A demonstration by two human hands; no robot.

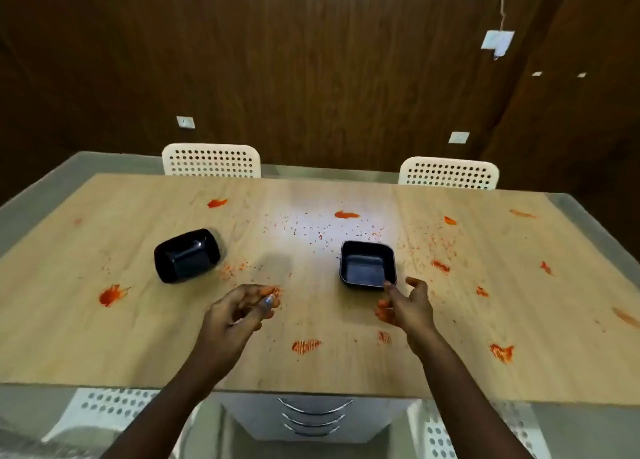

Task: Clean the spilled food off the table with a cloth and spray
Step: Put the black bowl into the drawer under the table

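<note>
Red-orange food smears and fine crumbs are scattered across the light wooden table. A black square tray stands upright right of centre; a second black tray lies tipped on its side to the left. My left hand hovers over the table with loosely curled, sauce-stained fingers, holding nothing. My right hand, also stained, hangs just in front of the upright tray, one fingertip at the tray's near right corner. No cloth or spray bottle is in view.
Two white perforated chairs stand at the table's far side against a dark wooden wall. A grey drawer unit sits under the near edge, flanked by white perforated chair seats.
</note>
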